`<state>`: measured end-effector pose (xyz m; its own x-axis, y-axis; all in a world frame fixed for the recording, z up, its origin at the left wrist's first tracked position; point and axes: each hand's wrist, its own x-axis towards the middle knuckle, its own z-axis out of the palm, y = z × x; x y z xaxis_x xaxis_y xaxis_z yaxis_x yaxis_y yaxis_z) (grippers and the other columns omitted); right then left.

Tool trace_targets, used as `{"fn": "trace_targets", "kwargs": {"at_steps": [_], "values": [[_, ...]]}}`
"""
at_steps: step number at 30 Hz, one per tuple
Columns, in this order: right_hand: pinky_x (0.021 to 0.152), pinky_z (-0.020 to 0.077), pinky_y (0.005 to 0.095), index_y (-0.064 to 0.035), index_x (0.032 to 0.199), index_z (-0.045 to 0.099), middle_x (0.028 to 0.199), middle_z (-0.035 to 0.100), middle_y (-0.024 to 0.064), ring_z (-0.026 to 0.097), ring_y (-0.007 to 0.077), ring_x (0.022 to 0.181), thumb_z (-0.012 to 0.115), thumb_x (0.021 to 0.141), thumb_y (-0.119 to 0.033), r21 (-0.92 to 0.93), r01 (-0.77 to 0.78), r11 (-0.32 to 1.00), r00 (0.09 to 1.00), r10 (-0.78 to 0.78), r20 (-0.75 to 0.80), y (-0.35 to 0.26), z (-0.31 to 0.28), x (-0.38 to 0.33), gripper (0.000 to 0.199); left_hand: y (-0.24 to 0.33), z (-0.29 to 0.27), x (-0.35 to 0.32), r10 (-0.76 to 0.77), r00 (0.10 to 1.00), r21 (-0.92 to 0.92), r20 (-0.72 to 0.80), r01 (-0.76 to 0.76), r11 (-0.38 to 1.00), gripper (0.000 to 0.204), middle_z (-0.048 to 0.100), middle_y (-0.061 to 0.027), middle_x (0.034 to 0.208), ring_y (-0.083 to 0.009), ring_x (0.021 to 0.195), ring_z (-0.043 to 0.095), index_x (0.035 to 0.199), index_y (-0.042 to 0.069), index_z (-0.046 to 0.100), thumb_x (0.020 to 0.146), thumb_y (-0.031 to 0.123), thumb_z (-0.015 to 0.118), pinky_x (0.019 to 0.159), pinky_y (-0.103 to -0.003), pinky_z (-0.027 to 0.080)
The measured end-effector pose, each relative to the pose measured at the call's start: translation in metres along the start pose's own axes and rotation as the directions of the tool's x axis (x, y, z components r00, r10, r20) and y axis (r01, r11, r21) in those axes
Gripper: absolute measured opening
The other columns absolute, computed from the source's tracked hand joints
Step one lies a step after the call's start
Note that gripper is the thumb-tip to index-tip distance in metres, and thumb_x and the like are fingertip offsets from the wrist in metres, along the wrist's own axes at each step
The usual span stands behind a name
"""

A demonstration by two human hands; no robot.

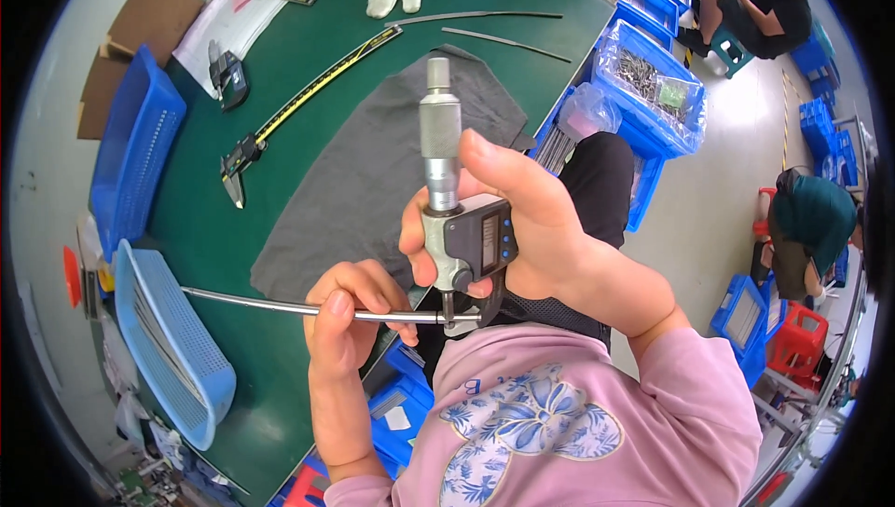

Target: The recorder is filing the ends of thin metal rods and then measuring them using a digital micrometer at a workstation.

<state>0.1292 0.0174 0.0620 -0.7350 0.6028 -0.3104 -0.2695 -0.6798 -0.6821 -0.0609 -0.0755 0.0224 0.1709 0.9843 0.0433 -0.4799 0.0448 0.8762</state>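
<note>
Micrometer (455, 239) around slim shiny rod (280, 305)

beyond the micrometer (443, 251) and rod (424, 318), a cloth (373, 134) lies on the table (214, 246), right of a caliper (308, 97).

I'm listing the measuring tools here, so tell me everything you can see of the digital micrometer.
The micrometer looks largely metallic: a silver thimble on top, a pale body, and a dark housing with a small display, blue buttons and a round dark knob. It is held nearly upright in the right hand, which partly hides its curved frame. A slender silver rod, held in the left hand, crosses its lower measuring end; whether both measuring faces touch the rod is unclear.
</note>
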Motion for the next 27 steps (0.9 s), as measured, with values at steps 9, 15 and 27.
{"fn": "trace_targets", "kwargs": {"at_steps": [9, 15, 27], "values": [[0.038, 0.0368, 0.0226, -0.0008, 0.088, 0.064, 0.069, 0.063, 0.0146, 0.052, 0.0147, 0.047, 0.029, 0.091, -0.065, 0.137, -0.036, 0.990, 0.998, 0.043, -0.051, -0.0007, 0.0033, 0.0002, 0.073, -0.0010, 0.0011, 0.0003, 0.008, 1.000, -0.017, 0.028, -0.008, 1.000, 0.033, 0.053, -0.0165, 0.071, -0.0254, 0.059, 0.058, 0.083, 0.000, 0.051, 0.095, 0.030, 0.043, 0.054, -0.035, 0.053], [0.037, 0.0386, 0.0246, 0.0017, 0.088, 0.063, 0.072, 0.063, 0.0182, 0.058, 0.0194, 0.052, 0.030, 0.093, -0.056, 0.193, -0.002, 0.981, 0.997, 0.016, -0.070, 0.0020, 0.0020, 0.0013, 0.067, 0.0005, 0.0011, 0.0002, 0.017, 0.999, -0.042, 0.045, -0.015, 0.999, 0.032, 0.053, -0.0176, 0.072, -0.0255, 0.059, 0.058, 0.084, -0.001, 0.052, 0.095, 0.028, 0.042, 0.054, -0.035, 0.052], [0.039, 0.0382, 0.0233, -0.0003, 0.085, 0.065, 0.069, 0.065, 0.0138, 0.055, 0.0153, 0.049, 0.038, 0.086, -0.064, 0.123, -0.048, 0.991, 0.997, 0.055, -0.050, 0.0046, 0.0008, 0.0019, 0.069, -0.0007, 0.0008, 0.0003, 0.011, 0.999, -0.051, 0.040, -0.009, 0.999, 0.034, 0.054, -0.0177, 0.070, -0.0260, 0.055, 0.058, 0.082, 0.000, 0.053, 0.095, 0.031, 0.045, 0.051, -0.035, 0.052]]}}
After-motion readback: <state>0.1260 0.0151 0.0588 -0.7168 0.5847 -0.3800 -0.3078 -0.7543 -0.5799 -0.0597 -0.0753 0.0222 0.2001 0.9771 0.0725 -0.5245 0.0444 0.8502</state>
